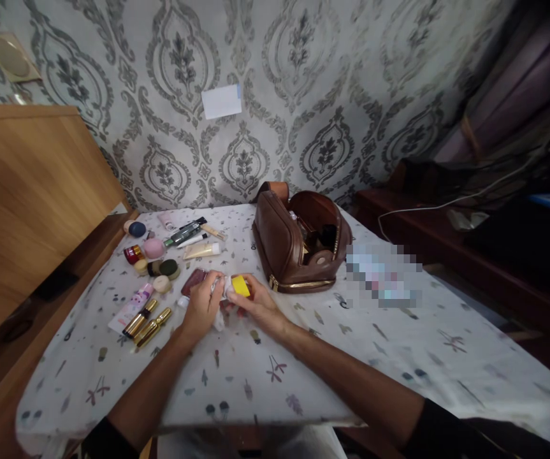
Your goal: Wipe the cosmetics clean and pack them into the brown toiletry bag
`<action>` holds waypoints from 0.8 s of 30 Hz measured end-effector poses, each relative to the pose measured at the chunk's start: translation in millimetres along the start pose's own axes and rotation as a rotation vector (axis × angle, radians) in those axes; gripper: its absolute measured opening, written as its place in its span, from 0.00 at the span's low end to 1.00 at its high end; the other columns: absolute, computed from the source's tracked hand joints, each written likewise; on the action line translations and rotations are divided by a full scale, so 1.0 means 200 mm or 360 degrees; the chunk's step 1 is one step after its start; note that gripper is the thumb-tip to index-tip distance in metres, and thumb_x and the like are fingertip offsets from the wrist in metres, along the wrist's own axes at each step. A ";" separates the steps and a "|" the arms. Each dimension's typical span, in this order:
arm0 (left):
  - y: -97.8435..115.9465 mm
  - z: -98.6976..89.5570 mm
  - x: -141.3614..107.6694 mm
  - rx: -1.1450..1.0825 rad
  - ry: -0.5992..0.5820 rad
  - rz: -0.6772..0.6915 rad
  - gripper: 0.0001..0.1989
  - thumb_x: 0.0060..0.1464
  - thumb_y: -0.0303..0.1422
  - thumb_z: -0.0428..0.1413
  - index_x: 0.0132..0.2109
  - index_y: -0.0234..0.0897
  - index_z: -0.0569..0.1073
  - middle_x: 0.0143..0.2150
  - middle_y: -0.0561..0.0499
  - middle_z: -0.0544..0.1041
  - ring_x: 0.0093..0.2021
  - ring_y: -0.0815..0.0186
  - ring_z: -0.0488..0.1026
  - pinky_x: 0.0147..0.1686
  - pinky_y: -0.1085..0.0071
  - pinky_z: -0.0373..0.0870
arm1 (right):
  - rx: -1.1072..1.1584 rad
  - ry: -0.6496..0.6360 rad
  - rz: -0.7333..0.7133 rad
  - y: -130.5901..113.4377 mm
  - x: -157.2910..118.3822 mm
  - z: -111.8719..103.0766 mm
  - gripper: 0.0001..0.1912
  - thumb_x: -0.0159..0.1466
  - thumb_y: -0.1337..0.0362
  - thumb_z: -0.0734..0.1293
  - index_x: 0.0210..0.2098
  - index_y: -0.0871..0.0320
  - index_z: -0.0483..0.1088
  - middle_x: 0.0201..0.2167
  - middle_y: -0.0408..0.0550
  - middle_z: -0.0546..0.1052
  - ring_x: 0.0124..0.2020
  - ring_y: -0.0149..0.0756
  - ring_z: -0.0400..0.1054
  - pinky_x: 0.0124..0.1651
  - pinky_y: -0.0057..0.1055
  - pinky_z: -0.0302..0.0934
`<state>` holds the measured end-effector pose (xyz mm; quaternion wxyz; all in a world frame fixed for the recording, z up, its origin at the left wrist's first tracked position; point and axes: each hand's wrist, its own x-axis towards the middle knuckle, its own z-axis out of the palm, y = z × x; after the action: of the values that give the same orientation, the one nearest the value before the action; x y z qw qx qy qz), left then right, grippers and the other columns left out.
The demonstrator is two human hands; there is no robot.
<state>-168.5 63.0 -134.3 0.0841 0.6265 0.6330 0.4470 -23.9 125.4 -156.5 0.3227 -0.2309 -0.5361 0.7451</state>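
My right hand [264, 309] is closed around a small container with a bright yellow end [240, 286]; its exact kind is hard to make out. My left hand [204, 310] is closed at the container's white end, with a crumpled white tissue-like piece [218, 320] showing below the fingers. Both hands meet over the table, in front of the brown bag. Just beyond the left hand lies a dark red flat item [194, 280], partly covered by the fingers.
An open brown leather cosmetic bag [277, 245] with items inside stands beyond the right hand. To the left lie several cosmetics, among them a cream tube [201, 250], gold tubes [153, 328] and a pink round container [153, 247]. A blurred-out item [382, 274] lies at right.
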 end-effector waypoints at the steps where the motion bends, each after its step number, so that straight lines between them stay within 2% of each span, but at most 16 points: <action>1: -0.01 0.00 0.00 0.0017 0.0016 0.0019 0.12 0.65 0.38 0.44 0.38 0.41 0.70 0.30 0.51 0.75 0.32 0.62 0.72 0.34 0.69 0.65 | -0.0019 0.0017 -0.0025 0.00 0.00 0.00 0.32 0.49 0.47 0.78 0.43 0.54 0.62 0.32 0.42 0.77 0.30 0.35 0.74 0.25 0.26 0.61; 6: -0.05 0.02 0.00 0.0093 -0.0090 0.0086 0.11 0.64 0.33 0.43 0.40 0.39 0.69 0.35 0.48 0.74 0.37 0.60 0.72 0.40 0.65 0.66 | -0.0083 0.0134 -0.0152 0.02 0.02 -0.02 0.29 0.49 0.49 0.78 0.40 0.53 0.61 0.32 0.42 0.75 0.32 0.37 0.72 0.27 0.29 0.65; 11: -0.07 0.04 -0.01 0.0176 -0.0267 0.0141 0.05 0.59 0.30 0.46 0.39 0.40 0.67 0.38 0.46 0.73 0.42 0.57 0.72 0.44 0.62 0.68 | -0.0141 0.0212 -0.0197 0.03 0.03 -0.04 0.27 0.51 0.50 0.77 0.41 0.52 0.61 0.32 0.41 0.73 0.28 0.34 0.67 0.28 0.30 0.65; 14: -0.07 0.04 -0.01 0.0231 -0.0311 0.0131 0.07 0.58 0.28 0.46 0.41 0.39 0.67 0.41 0.44 0.75 0.44 0.56 0.73 0.46 0.61 0.70 | -0.0338 0.0221 -0.0294 0.05 0.03 -0.04 0.27 0.52 0.51 0.76 0.43 0.53 0.61 0.33 0.41 0.73 0.30 0.34 0.67 0.31 0.31 0.66; 19: -0.08 0.02 -0.02 0.0461 -0.0400 0.0075 0.15 0.52 0.25 0.49 0.48 0.37 0.68 0.47 0.42 0.77 0.49 0.54 0.74 0.49 0.59 0.70 | -0.0762 0.0241 -0.0537 0.07 0.02 -0.05 0.25 0.55 0.54 0.74 0.48 0.54 0.65 0.39 0.44 0.74 0.41 0.39 0.70 0.45 0.35 0.66; 21: -0.07 0.02 -0.02 0.0588 -0.0447 0.0038 0.16 0.53 0.26 0.50 0.49 0.36 0.69 0.47 0.41 0.77 0.50 0.52 0.74 0.48 0.58 0.70 | -0.0857 0.0255 -0.0539 0.07 0.01 -0.05 0.26 0.56 0.56 0.73 0.50 0.55 0.65 0.40 0.45 0.74 0.42 0.40 0.70 0.45 0.35 0.66; 24: -0.04 0.01 -0.02 0.0691 -0.0503 0.0016 0.14 0.56 0.30 0.51 0.50 0.36 0.70 0.44 0.41 0.78 0.48 0.51 0.75 0.46 0.57 0.71 | -0.0957 0.0371 -0.0504 0.07 0.02 -0.07 0.26 0.55 0.56 0.74 0.49 0.55 0.65 0.38 0.45 0.75 0.39 0.39 0.70 0.42 0.34 0.65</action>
<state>-172.9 62.7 -142.5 0.0433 0.6951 0.6898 0.1978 -20.2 134.0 -173.7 0.4106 -0.3131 -0.7201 0.4634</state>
